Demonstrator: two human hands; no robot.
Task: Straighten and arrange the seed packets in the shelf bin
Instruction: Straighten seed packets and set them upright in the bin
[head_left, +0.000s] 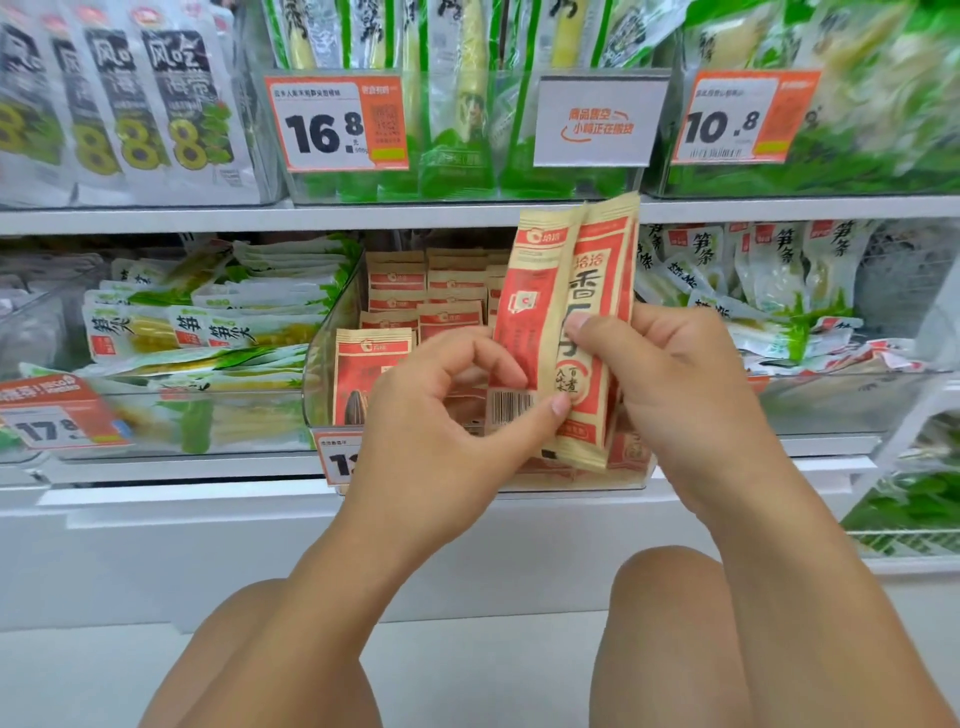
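Both hands are up in front of the clear bin (324, 358) on the lower shelf, sharing two tan-and-red seed packets (563, 322) held upright. The right hand (675, 395) grips the front packet, thumb pressed on its face, fingers curled behind. The left hand (441, 421) pinches the lower edge near the barcode, thumb stretched across to the packet, other fingers curled above. Behind and below the hands, more packets (415, 306) stand in rows inside the bin. Left of the left hand, a bin of green-and-white pouches (208, 332); above the held packets, an orange price tag (335, 124).
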